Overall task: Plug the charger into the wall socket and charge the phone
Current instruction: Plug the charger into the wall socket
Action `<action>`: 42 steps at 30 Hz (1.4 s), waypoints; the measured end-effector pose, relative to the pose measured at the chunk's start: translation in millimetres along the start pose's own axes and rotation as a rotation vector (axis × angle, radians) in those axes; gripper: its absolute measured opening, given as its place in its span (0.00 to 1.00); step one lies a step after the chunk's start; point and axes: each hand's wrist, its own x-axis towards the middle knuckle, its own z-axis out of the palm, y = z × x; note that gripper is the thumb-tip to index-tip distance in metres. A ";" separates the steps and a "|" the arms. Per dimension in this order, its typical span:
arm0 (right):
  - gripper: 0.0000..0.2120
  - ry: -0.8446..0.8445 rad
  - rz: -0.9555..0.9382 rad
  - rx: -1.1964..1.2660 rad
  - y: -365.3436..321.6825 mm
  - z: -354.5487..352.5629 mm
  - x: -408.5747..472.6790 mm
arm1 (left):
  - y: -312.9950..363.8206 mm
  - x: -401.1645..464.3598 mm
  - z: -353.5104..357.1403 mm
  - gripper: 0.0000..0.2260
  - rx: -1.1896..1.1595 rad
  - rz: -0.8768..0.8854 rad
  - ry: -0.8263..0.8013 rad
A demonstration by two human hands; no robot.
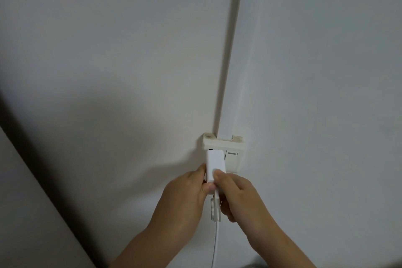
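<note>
A white charger block (214, 162) is pressed against the left half of a white wall socket box (224, 142). My left hand (187, 193) grips the block's left side and lower end. My right hand (237, 196) holds it from the right, thumb on its face. A white cable (215, 243) hangs down from the block between my hands, with a white strap on it. The socket holes are hidden behind the block. No phone is in view.
A rocker switch (231, 158) sits on the right half of the socket plate. A white cable duct (230, 50) runs up the wall from the box. A dark edge (43, 169) slants across the lower left.
</note>
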 end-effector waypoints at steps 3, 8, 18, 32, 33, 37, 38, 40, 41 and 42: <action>0.17 -0.016 -0.013 0.029 3.1 -1.1 1.0 | -1.3 -0.3 2.1 0.09 0.017 0.023 0.021; 0.15 -0.032 -0.066 0.013 5.6 -1.8 1.5 | -3.9 -1.2 5.2 0.13 0.029 0.012 0.039; 0.19 -0.027 -0.026 0.107 -0.2 0.6 0.6 | 3.7 3.3 -3.0 0.10 -0.007 0.049 0.063; 0.14 -0.051 -0.041 0.085 1.2 3.9 -1.6 | -6.1 -3.0 5.1 0.17 0.032 0.016 0.040; 0.14 -0.062 -0.046 0.088 0.5 3.9 -1.6 | -5.6 -2.1 4.2 0.17 0.037 0.018 0.041; 0.25 -0.075 -0.051 0.119 -5.8 2.6 -0.2 | -1.3 5.1 -3.8 0.11 -0.028 0.009 0.051; 0.28 -0.069 -0.045 0.130 -9.4 1.5 0.5 | 0.0 8.5 -6.2 0.09 -0.033 0.001 0.054; 0.29 -0.064 -0.032 0.129 -17.3 -1.8 2.2 | 2.9 15.1 -10.2 0.08 -0.041 -0.011 0.052; 0.27 -0.063 -0.032 0.111 -20.8 -3.8 3.1 | 4.4 17.7 -11.7 0.08 -0.047 -0.012 0.047; 0.26 -0.062 -0.034 0.084 -23.2 -6.0 3.8 | 5.7 19.7 -13.0 0.09 -0.049 -0.009 0.040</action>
